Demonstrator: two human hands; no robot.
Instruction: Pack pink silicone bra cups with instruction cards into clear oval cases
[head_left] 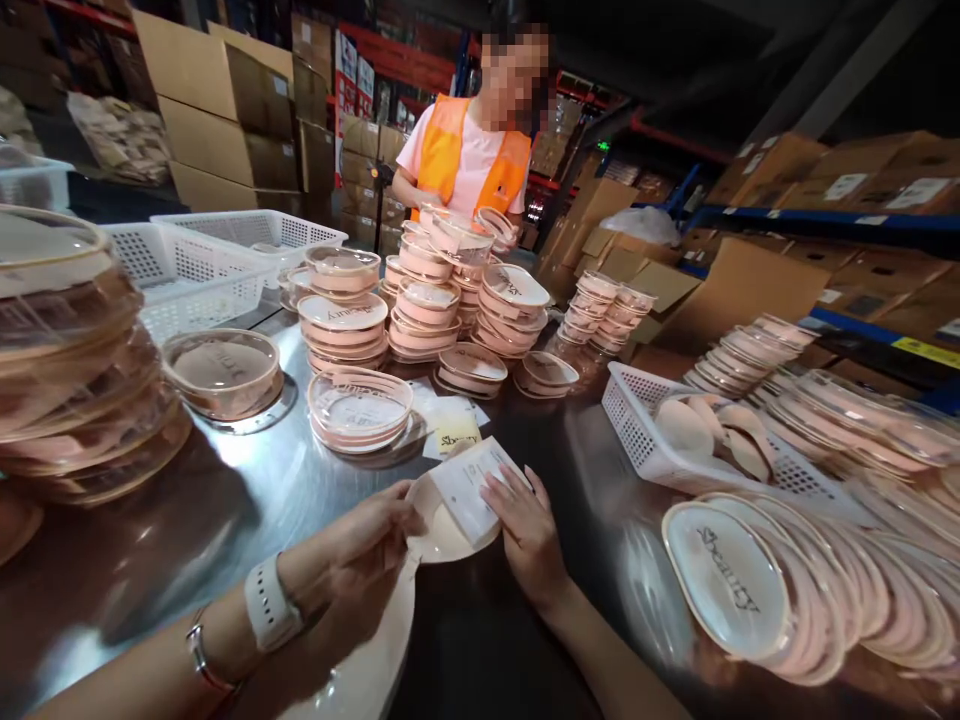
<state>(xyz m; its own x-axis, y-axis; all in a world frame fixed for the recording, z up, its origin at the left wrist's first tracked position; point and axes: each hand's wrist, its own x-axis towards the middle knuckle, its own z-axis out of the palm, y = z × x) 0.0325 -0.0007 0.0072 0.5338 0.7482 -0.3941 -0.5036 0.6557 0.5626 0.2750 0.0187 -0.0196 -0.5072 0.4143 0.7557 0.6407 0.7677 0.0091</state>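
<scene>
My left hand [382, 535] pinches the left edge of a shallow pale oval piece [439, 535], perhaps a box part, held above the dark metal table. A white printed card [469, 490] lies over it, and my right hand [529, 530] grips the card's right side, fingers across its face, thumb hidden. Under my left forearm a larger pale curved piece [367, 655] reaches to the bottom edge; how it joins the oval piece cannot be made out. Just beyond are a yellowish card [457, 432] lettered "beauty" and a clear-lidded pink oval box [360, 410].
Stacks of pink boxes [427, 320] stand ahead, with a taller stack [67, 370] at left. Fanned lettered boxes [727, 580] lie at right beside a white basket [626, 425]. White crates [202, 290] sit at the back left. Across the table stands a person in an orange vest [442, 150].
</scene>
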